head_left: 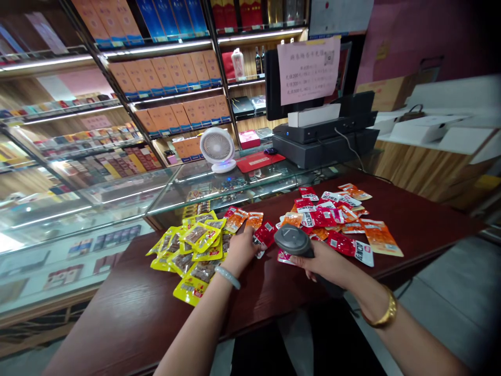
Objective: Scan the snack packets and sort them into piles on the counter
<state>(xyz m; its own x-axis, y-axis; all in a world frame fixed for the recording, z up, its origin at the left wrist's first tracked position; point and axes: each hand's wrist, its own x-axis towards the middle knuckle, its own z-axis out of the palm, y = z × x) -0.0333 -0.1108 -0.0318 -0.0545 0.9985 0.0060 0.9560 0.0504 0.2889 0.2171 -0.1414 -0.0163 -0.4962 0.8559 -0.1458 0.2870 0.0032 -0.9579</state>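
My right hand [319,261] is wrapped round a dark grey handheld barcode scanner [293,239], its head pointing away to the left. My left hand [243,248] grips a red and white snack packet [265,234] by its near edge, low over the table. To the left of that hand lies a heap of yellow snack packets [199,235]. Orange and red packets [235,219] rest just beyond it. On the right, past the scanner, spreads a pile of red, white and orange packets [332,214]; part of it is hidden behind the scanner and my right hand.
The packets lie on a dark red-brown table [129,313]. Beyond it stands a glass display counter [176,196] bearing a white fan [217,149], a red mat [260,162] and a monitor with a pink notice [309,70]. Shelves of boxes [168,75] line the back.
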